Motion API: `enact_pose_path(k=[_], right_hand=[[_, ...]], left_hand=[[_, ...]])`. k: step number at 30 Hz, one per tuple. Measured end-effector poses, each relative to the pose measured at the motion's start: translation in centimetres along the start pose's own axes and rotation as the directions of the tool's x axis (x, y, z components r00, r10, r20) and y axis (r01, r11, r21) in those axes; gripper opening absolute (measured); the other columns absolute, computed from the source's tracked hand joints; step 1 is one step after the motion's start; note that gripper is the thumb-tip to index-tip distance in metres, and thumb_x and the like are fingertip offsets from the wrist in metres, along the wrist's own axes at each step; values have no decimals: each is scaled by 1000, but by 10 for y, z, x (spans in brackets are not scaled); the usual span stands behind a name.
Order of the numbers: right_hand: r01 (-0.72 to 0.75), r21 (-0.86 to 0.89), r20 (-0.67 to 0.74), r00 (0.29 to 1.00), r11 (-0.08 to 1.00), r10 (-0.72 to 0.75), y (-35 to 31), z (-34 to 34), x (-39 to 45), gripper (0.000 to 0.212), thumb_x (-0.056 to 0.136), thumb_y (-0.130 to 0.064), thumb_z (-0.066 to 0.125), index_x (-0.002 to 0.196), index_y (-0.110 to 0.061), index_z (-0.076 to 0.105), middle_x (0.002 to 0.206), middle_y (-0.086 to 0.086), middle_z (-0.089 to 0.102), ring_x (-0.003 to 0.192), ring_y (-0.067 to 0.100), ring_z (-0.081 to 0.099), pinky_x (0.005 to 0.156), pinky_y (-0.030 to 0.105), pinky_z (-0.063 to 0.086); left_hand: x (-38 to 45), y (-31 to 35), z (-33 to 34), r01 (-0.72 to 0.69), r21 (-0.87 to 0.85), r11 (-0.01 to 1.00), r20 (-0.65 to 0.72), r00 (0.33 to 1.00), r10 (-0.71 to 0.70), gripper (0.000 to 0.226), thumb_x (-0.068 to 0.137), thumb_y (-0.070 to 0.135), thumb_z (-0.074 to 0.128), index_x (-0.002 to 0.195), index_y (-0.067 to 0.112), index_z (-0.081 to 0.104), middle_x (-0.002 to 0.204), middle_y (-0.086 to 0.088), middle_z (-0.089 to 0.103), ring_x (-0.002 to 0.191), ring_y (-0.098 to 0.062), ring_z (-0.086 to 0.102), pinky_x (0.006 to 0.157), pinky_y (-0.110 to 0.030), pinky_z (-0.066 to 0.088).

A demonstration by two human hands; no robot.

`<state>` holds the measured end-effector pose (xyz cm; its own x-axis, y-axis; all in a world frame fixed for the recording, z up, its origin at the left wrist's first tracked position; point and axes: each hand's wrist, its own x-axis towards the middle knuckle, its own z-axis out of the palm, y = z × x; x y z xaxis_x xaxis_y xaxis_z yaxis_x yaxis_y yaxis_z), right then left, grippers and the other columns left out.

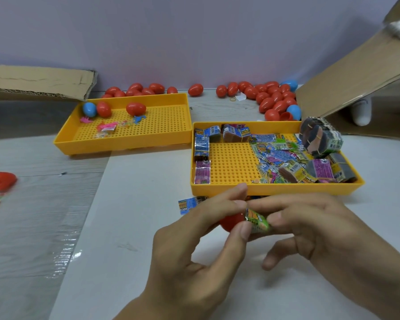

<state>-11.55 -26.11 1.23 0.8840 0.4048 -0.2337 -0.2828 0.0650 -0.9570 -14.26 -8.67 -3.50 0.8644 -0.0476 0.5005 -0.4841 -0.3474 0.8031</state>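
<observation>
We see the left hand [194, 245] curled around a red egg shell [231, 222], with the thumb below and the index finger above it. The right hand [321, 227] meets it from the other side and pinches a folded leaflet [257, 220], green and yellow, between the thumb and the first fingers. The leaflet lies just at the shell, touching it; whether one end is already inside we cannot tell. Both things are held a little above the white table [136, 227], in front of the near yellow tray [286, 190].

Just beside the left fingers, a blue leaflet [187, 205] lies flat on the table, partly under the tray edge. In the near tray we see many loose leaflets [277, 155] on the right part, and a banded bundle [321, 139] leans on its far right corner. The far yellow tray [125, 144], further left, holds a blue egg [89, 109], two red ones and some small pink toys [106, 128]. Along the wall lies a heap of red eggs [275, 100], and a cardboard flap [356, 77] rises at the right.
</observation>
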Motion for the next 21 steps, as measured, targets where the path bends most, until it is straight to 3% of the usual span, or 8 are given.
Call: enact_pose_path(k=[2,4,6,11,15,18,19,21], right_hand=[[-73,69,32,997,995,71,1,1,1,31,73,-22,67,98,-9,78,96,20,75,83,30,74,48,30,55],[-92,66,34,995,994,90,3,5,1,34,72,-30,76,98,-8,77,94,18,74,79,25,74,48,26,53],[-107,88,-10,994,990,108,5,5,1,35,69,-31,76,95,-8,77,90,17,74,74,22,73,47,24,52],[-171,145,-41,983,975,178,6,3,1,43,63,-35,83,93,-5,76,88,17,75,73,22,71,45,23,51],[-255,210,29,966,944,255,7,-1,3,38,69,-31,78,97,-5,76,90,13,74,68,16,71,47,25,53],[-318,283,111,948,905,298,6,-3,4,41,66,-31,82,101,-10,77,99,15,74,72,18,73,49,26,56],[-340,318,134,940,885,313,6,-3,5,43,64,-30,82,102,-12,77,101,15,73,72,19,73,49,27,56],[-379,390,162,925,839,342,6,-5,5,46,63,-28,83,106,-12,77,103,16,73,70,21,73,50,30,58]], left_hand=[[5,6,-3,-44,18,999,-77,996,45,41,84,13,71,112,43,70,116,16,72,107,0,68,77,-9,54],[2,6,-2,-106,-33,994,-50,993,104,26,89,18,67,114,26,67,127,7,68,114,-10,67,89,-31,58],[-1,4,2,-109,-73,991,-7,994,109,24,93,22,63,117,18,63,133,2,65,119,-15,64,93,-39,56],[-2,2,0,-67,-106,992,58,996,74,35,89,20,70,122,18,61,138,5,61,126,-15,60,98,-40,54],[2,0,3,-40,-99,994,114,992,51,35,91,16,66,125,13,61,140,2,60,127,-17,59,100,-42,53],[14,4,0,130,-58,990,157,980,-119,39,98,14,56,128,-12,57,144,-18,53,133,-29,52,107,-42,46],[17,9,3,204,-114,972,182,966,-182,39,98,14,56,129,-10,56,144,-17,53,134,-28,52,107,-40,46],[11,4,-2,124,-88,988,269,958,-96,46,103,15,47,141,-10,40,152,-18,42,141,-25,42,112,-32,39]])
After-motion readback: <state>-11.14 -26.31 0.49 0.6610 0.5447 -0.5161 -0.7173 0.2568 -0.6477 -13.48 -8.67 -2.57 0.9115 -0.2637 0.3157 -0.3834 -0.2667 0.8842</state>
